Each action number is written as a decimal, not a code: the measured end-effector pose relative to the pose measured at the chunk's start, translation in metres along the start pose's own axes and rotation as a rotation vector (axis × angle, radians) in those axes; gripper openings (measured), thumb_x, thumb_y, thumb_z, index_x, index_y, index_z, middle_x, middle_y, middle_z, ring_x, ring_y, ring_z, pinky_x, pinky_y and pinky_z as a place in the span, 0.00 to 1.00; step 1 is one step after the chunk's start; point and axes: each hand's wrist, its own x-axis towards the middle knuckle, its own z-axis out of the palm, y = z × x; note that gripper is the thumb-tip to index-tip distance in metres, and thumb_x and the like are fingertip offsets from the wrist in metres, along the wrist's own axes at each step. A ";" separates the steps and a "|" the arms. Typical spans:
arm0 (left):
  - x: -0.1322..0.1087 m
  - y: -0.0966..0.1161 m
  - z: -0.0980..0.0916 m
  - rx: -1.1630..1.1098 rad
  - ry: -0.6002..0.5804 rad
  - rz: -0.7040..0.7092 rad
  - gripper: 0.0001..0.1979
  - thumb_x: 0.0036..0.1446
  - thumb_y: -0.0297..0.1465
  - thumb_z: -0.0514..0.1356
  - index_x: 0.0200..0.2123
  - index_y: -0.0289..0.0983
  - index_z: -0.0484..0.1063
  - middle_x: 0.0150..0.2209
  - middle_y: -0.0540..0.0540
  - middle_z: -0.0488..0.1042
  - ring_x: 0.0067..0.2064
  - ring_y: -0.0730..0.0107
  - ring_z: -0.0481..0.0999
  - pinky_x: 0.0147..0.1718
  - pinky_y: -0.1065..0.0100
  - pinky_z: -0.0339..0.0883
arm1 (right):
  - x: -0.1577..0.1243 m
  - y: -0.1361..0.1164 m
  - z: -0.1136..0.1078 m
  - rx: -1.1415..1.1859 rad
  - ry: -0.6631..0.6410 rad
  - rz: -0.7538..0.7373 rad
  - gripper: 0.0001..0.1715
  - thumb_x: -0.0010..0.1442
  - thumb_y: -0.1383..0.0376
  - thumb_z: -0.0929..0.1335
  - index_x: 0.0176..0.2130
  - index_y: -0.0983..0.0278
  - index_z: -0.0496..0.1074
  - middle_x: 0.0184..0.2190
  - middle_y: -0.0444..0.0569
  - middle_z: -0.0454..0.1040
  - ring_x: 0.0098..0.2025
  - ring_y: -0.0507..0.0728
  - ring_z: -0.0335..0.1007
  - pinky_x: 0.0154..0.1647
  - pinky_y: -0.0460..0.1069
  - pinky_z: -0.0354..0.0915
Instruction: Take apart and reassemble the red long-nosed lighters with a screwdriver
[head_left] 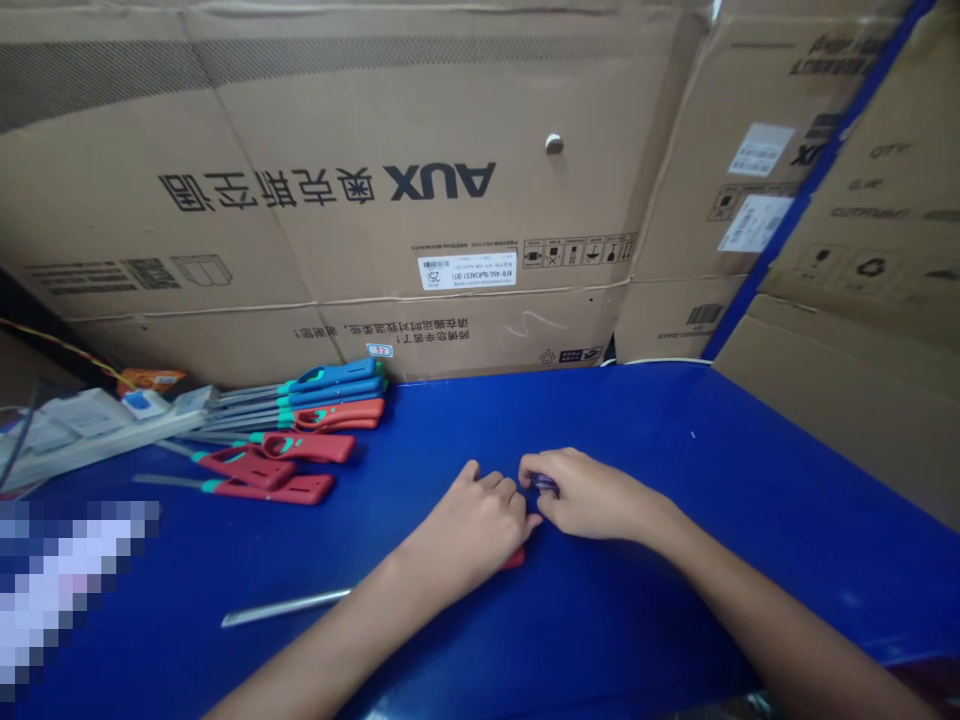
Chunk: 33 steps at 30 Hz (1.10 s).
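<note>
Over a red long-nosed lighter [514, 559] my left hand [480, 520] is closed. The lighter's silver metal barrel [289, 606] comes out to the left, beyond my forearm. Most of its red handle is hidden beneath the hand. My right hand [581, 495] is curled just to the right, its fingertips close to the left hand's fingers. Inside that curl shows a small dark purplish thing [545, 485], too covered to name.
Several red lighters [281, 487] and blue lighters [334, 375] lie at the back left of the blue table [750, 480]. Beside them is a white power strip [112, 440] with plugs, plus an orange packet [152, 380]. Cardboard walls [322, 120] stand behind and on the right.
</note>
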 end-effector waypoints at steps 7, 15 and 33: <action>-0.007 -0.026 0.001 -0.731 0.248 -0.373 0.23 0.70 0.38 0.41 0.24 0.36 0.62 0.23 0.52 0.65 0.26 0.73 0.64 0.29 0.70 0.59 | 0.000 -0.011 0.002 0.150 0.203 -0.093 0.05 0.58 0.63 0.68 0.34 0.62 0.66 0.24 0.39 0.62 0.26 0.49 0.57 0.28 0.44 0.55; -0.003 -0.021 0.010 -0.952 0.298 -0.428 0.23 0.68 0.42 0.43 0.24 0.36 0.60 0.22 0.53 0.60 0.26 0.75 0.59 0.26 0.73 0.56 | 0.006 -0.015 0.020 0.281 0.370 -0.357 0.06 0.61 0.68 0.66 0.31 0.65 0.71 0.27 0.43 0.72 0.28 0.49 0.65 0.32 0.44 0.59; -0.038 -0.057 -0.021 -0.571 0.009 -0.270 0.18 0.68 0.40 0.47 0.37 0.38 0.72 0.37 0.48 0.75 0.39 0.65 0.73 0.43 0.64 0.65 | -0.056 0.106 -0.074 -0.237 0.446 0.532 0.03 0.58 0.70 0.65 0.32 0.65 0.70 0.30 0.53 0.75 0.34 0.58 0.72 0.35 0.50 0.63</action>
